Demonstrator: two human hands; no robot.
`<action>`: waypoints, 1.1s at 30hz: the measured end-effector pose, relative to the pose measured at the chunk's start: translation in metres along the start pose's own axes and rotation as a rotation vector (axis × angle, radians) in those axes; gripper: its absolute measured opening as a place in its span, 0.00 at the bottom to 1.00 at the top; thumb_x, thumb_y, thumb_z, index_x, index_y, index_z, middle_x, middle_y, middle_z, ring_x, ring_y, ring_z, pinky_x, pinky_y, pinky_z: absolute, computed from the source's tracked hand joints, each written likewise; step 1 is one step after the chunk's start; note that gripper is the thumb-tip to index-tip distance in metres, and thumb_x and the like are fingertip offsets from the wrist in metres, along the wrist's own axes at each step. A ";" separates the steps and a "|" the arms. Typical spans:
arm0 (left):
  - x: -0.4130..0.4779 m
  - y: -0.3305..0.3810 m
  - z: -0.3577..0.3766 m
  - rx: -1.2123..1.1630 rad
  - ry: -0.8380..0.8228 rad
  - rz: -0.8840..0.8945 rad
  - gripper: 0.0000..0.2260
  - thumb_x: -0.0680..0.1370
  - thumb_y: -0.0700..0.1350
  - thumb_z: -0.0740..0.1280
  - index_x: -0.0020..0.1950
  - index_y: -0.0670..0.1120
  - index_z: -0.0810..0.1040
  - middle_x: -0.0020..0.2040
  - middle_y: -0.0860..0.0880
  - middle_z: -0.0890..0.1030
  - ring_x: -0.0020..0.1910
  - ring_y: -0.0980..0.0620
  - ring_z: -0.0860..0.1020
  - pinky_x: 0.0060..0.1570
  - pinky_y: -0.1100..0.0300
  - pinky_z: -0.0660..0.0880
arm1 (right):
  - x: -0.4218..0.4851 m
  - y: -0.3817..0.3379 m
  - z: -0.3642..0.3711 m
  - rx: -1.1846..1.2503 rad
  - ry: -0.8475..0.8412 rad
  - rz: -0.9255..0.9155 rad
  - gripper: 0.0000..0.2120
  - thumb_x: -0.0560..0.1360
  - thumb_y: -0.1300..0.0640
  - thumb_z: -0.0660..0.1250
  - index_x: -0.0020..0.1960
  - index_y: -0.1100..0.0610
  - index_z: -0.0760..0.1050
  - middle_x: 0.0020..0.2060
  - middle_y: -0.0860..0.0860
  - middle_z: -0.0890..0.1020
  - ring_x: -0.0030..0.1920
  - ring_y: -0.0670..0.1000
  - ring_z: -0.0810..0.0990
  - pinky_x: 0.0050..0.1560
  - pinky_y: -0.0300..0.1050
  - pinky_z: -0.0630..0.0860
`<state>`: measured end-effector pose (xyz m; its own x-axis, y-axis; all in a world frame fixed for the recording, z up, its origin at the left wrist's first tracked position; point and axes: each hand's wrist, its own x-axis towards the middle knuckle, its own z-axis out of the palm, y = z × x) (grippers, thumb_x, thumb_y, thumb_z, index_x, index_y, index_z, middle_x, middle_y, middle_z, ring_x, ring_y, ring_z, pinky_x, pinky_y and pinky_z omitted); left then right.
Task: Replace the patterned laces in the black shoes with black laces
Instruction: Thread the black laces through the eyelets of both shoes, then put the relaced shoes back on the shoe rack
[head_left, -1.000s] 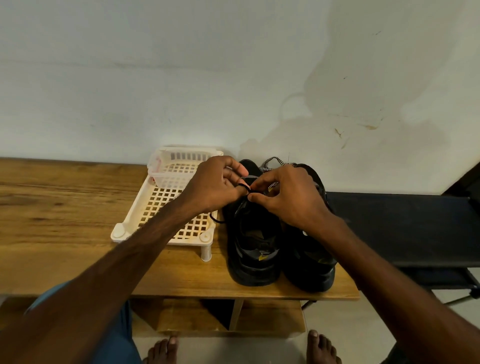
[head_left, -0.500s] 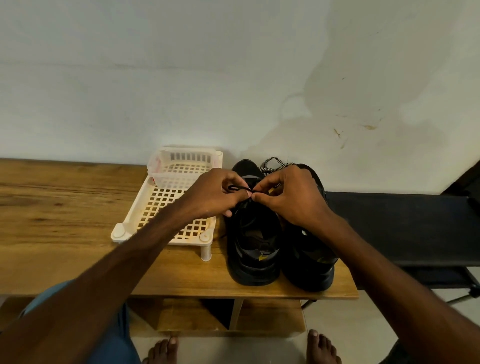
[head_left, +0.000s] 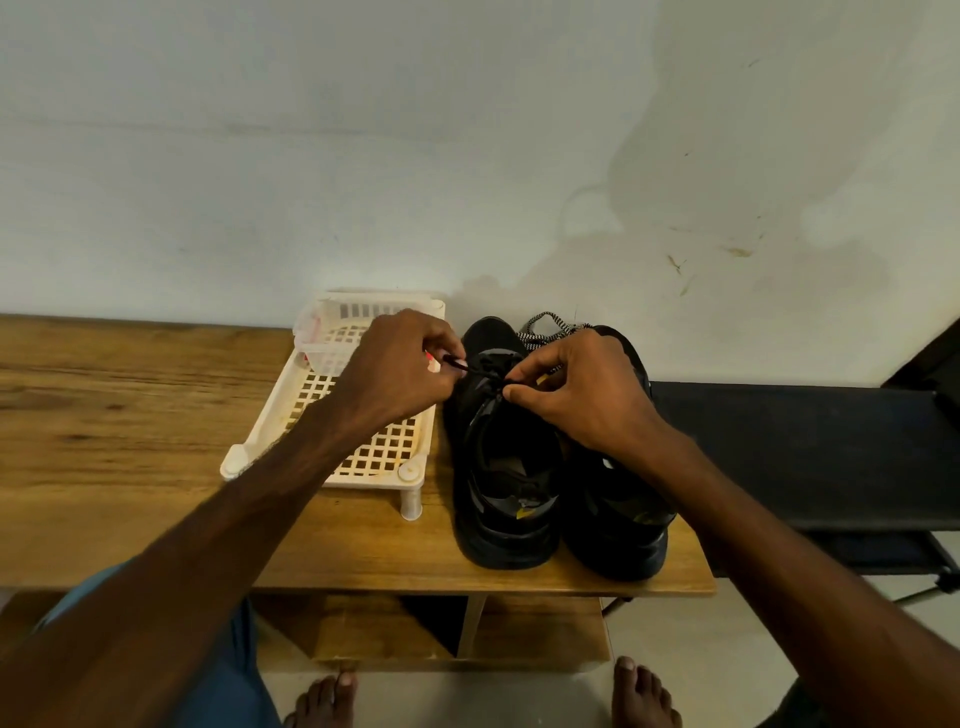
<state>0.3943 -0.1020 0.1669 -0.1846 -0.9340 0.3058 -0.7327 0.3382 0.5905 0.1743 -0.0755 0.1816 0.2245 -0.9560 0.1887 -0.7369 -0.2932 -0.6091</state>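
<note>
Since the left hand (head_left: 400, 371) and right hand (head_left: 576, 392), each pinching an end of the black lace (head_left: 485, 370), have drawn apart over the left black shoe (head_left: 504, 467), its knot seems nearly tight, with patterned lace (head_left: 545, 332) lying by the right black shoe (head_left: 623, 519).

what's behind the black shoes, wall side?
A black-and-white patterned lace lies bunched behind the toes of the black shoes. The right hand covers its near end, so whether it is threaded in a shoe cannot be seen.
</note>
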 end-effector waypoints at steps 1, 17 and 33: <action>-0.001 0.002 0.001 -0.024 -0.063 0.006 0.12 0.72 0.47 0.78 0.55 0.54 0.85 0.48 0.56 0.84 0.43 0.64 0.78 0.42 0.69 0.71 | 0.000 0.000 0.000 0.003 0.003 0.001 0.08 0.73 0.52 0.78 0.52 0.50 0.87 0.43 0.43 0.86 0.40 0.39 0.84 0.42 0.31 0.80; 0.001 0.004 0.005 0.022 -0.066 0.076 0.05 0.73 0.42 0.77 0.47 0.50 0.88 0.46 0.53 0.87 0.43 0.61 0.81 0.41 0.67 0.73 | 0.000 0.001 -0.001 0.015 -0.002 0.001 0.07 0.73 0.53 0.78 0.51 0.50 0.87 0.43 0.42 0.86 0.41 0.39 0.84 0.44 0.33 0.82; -0.003 0.005 0.004 0.070 -0.212 0.118 0.15 0.74 0.45 0.77 0.61 0.49 0.84 0.54 0.54 0.85 0.50 0.60 0.80 0.44 0.76 0.68 | -0.003 0.001 -0.006 0.018 -0.066 -0.028 0.11 0.74 0.53 0.78 0.56 0.52 0.86 0.46 0.44 0.86 0.42 0.38 0.84 0.42 0.31 0.80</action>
<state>0.3883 -0.0977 0.1660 -0.3997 -0.8941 0.2020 -0.7402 0.4448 0.5043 0.1690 -0.0734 0.1853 0.2872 -0.9453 0.1547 -0.7184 -0.3194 -0.6180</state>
